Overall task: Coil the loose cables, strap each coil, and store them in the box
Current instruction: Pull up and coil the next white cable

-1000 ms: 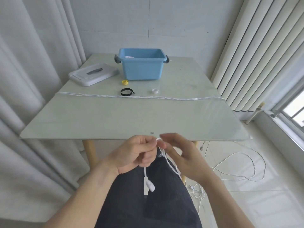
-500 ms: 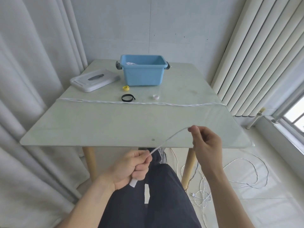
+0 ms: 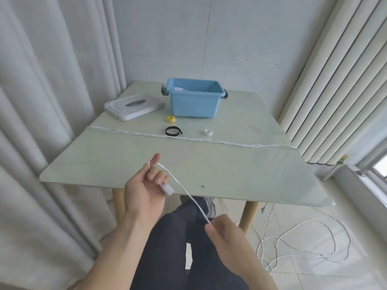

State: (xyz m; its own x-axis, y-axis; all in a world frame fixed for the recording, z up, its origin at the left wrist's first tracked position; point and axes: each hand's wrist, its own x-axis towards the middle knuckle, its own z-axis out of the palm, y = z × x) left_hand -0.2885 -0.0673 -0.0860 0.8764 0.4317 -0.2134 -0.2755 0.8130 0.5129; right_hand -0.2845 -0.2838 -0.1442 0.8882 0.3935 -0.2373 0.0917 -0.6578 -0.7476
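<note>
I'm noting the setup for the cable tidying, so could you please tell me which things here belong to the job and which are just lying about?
Belonging to the job:
white cable, held by left hand and right hand
twisted cable across the table
blue box
black strap
yellow strap
white strap

Lying about:
box lid
curtains

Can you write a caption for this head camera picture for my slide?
Left hand and right hand stretch a white cable near the table.

I see a thin white cable [image 3: 184,190] stretched taut above the table edge; the open blue box [image 3: 194,101] sits far back, some white cable inside.
</note>
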